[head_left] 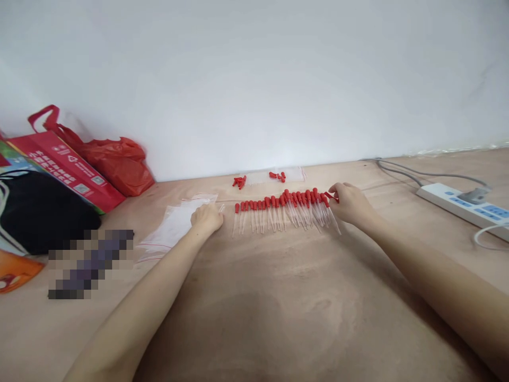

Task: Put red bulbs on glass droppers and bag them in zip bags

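Currently, head view: hands well apart. Left hand point(207, 218), left of centre, closed around clear tube point(221, 208); right hand point(350, 202), right of centre, pinching red piece point(331, 197), apparently for fingertip control. Red-bulbed droppers point(283, 199) between them mid-frame, bulbs toward top, likely aligned so each lifts singly.

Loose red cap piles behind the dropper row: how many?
2: left pile at the left edge of the clear plastic bag; right pile within its outline. Single caps may be hidden.

Brown tabletop point(258, 297), red-topped droppers point(272, 202), power strip point(457, 204)
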{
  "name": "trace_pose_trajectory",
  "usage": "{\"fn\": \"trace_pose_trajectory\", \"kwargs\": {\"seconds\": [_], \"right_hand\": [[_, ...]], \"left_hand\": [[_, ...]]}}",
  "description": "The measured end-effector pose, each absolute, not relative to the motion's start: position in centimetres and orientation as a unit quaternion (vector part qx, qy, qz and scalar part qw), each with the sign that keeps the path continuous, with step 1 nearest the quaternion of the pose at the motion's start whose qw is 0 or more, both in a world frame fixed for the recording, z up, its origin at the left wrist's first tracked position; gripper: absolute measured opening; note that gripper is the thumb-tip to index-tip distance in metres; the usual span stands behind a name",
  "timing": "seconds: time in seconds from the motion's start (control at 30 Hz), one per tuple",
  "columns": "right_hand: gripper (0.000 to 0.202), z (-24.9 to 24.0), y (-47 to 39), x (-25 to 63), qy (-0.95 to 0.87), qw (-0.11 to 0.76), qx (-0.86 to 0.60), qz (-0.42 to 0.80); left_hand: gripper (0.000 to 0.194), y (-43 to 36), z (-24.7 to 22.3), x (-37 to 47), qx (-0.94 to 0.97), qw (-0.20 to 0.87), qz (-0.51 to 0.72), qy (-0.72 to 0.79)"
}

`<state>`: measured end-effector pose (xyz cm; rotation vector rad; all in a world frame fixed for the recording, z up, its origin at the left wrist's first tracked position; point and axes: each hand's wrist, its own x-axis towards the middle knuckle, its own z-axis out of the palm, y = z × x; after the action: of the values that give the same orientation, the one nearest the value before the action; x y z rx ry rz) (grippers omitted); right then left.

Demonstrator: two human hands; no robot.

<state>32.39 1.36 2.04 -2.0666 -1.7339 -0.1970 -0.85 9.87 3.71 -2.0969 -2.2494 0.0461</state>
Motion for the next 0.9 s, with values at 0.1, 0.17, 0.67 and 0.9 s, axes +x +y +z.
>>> {"fn": "trace_pose_trajectory", "kwargs": {"seconds": [0.1,0.17,0.67,0.9], "right_hand": [[0.037,2.1,1.2,32.0,-0.628,0.244,-0.736,-0.069],[0.038,2.1,1.2,31.8,-0.634,0.252,-0.729,-0.058],[0.018,1.2,-0.3,27.8,-0.714,0.448,-0.537,-0.039],[0.015,-0.2,-3.0,23.4,-0.77,0.451,-0.447,0.057]], "left_hand": [[0.033,10.1,3.9,-0.8,-0.676,0.01,0.026,-0.736],[0.03,10.4,4.1,-0.8,-0.674,-0.008,0.034,-0.738],[0.017,5.9,4.5,0.9,-0.846,-0.059,-0.264,-0.459],[0.019,2.2,1.1,3.9,-0.899,-0.028,-0.354,-0.256]]}}
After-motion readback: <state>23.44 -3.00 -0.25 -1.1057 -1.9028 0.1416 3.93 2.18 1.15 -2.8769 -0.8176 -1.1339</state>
